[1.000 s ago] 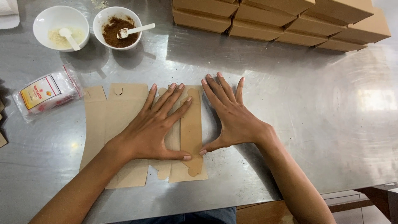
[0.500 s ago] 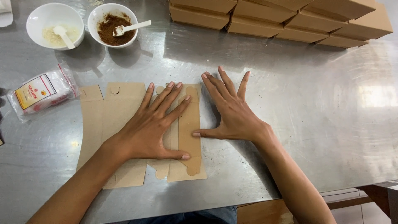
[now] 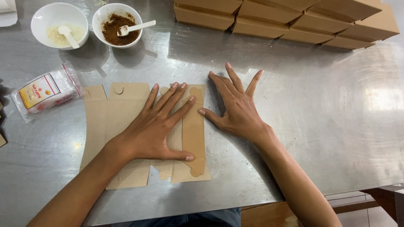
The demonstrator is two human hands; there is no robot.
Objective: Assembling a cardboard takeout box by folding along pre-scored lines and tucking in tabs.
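A flat brown cardboard box blank (image 3: pixel 113 122) lies on the steel table (image 3: pixel 328 126) in front of me, its right panel folded over. My left hand (image 3: pixel 158 126) presses flat on the blank, fingers spread, thumb across the folded flap. My right hand (image 3: pixel 235 105) rests palm down on the bare metal just right of the blank, fingers apart, thumb tip close to the flap's edge. Neither hand holds anything.
Two white bowls stand at the back left: one with pale powder (image 3: pixel 59 25), one with brown powder (image 3: pixel 118 25), each with a white spoon. A clear plastic packet (image 3: pixel 44 90) lies left of the blank. Several closed cardboard boxes (image 3: pixel 290 19) line the far edge.
My right hand has slid off the blank's right edge onto the bare table and spread wider. The left hand stays pressed on the cardboard.
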